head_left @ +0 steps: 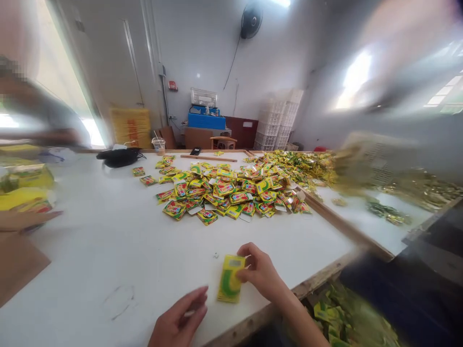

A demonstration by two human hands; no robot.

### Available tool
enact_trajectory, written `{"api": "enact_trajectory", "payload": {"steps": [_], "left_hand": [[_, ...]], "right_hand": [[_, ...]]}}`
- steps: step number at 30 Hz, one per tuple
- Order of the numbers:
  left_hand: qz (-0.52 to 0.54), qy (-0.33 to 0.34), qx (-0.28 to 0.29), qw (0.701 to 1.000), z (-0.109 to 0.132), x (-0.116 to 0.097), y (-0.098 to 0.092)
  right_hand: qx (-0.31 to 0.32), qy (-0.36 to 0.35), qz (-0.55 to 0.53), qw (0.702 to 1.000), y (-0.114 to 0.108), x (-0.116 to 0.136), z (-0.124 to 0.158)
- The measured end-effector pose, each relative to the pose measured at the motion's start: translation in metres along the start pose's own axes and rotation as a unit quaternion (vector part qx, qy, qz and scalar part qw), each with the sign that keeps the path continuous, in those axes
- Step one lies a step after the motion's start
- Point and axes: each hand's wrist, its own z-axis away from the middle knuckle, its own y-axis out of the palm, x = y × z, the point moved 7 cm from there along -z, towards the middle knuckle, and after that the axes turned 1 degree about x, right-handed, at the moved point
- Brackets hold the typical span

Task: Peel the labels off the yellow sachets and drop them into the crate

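Near the front edge of the white table, my right hand (pixel 261 272) grips the right side of a small flat yellow and green box (pixel 230 279) between thumb and fingers. The box's face with a green curved band and a pale label is turned up. To its left, my left hand (pixel 181 318) is apart from the box, its thumb and fingers curved with a gap between them. Beyond both hands lies a heap of small yellow, red and green boxes (pixel 224 190), some with white flaps sticking out.
A wooden strip (pixel 340 221) divides the table (pixel 108 231) from a section with shiny packets (pixel 307 164). A black bag (pixel 119 156), a drink cup (pixel 158 144) and a phone (pixel 196 151) lie toward the back. Cardboard (pixel 21 265) and a blurred person (pixel 43 111) are at left.
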Motion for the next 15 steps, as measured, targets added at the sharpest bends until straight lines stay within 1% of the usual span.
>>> {"api": "enact_trajectory", "payload": {"steps": [2, 3, 5, 7, 9, 10, 12, 13, 14, 15], "left_hand": [[0.038, 0.017, -0.007, 0.999, -0.004, -0.017, 0.004], [0.057, 0.035, -0.002, 0.998, -0.006, -0.026, 0.007], [0.067, 0.067, 0.021, 0.995, -0.009, -0.039, 0.014], [0.045, 0.076, 0.045, 0.995, -0.010, -0.041, 0.018], [0.031, 0.063, 0.048, 0.996, -0.009, -0.034, 0.018], [0.043, 0.053, 0.048, 0.996, -0.008, -0.030, 0.018], [0.101, 0.032, 0.049, 0.993, -0.004, -0.026, 0.019], [0.138, 0.020, 0.049, 0.989, -0.003, -0.026, 0.019], [0.172, 0.004, 0.052, 0.984, -0.001, -0.027, 0.020], [0.198, -0.015, 0.059, 0.978, 0.000, -0.029, 0.021]], "right_hand": [[0.032, -0.021, -0.049, 0.998, 0.021, 0.016, 0.018], [0.037, -0.032, -0.062, 0.997, 0.027, 0.024, 0.026], [0.026, -0.045, -0.060, 0.997, 0.033, 0.033, 0.037], [0.015, -0.044, -0.042, 0.998, 0.039, 0.035, 0.045], [0.023, -0.031, -0.042, 0.998, 0.046, 0.030, 0.050], [0.033, -0.020, -0.053, 0.998, 0.049, 0.027, 0.051], [0.037, 0.008, -0.115, 0.993, 0.050, 0.019, 0.051], [0.025, 0.024, -0.170, 0.985, 0.046, 0.015, 0.050], [0.012, 0.040, -0.240, 0.970, 0.041, 0.011, 0.050], [0.004, 0.060, -0.319, 0.946, 0.037, 0.008, 0.049]]}}
